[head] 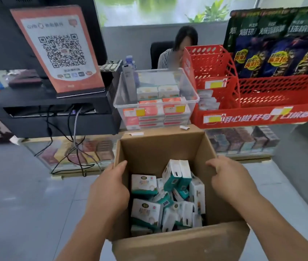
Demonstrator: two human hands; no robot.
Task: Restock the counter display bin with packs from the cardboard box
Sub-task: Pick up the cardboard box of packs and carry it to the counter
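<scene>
We hold the open brown cardboard box (168, 153) before the clear plastic counter display bin (156, 99), left hand (109, 187) clasping its left wall, right hand (232, 178) its right wall, the white-and-teal packs (168, 196) heaped loose between them.

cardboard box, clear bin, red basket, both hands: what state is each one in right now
cardboard box: open, held at both sides, partly filled with jumbled packs
clear bin: lidless, partly stocked with stacked packs
red basket: left section nearly empty, right holds upright dark packets
left hand: gripping box's left wall
right hand: gripping box's right wall
</scene>
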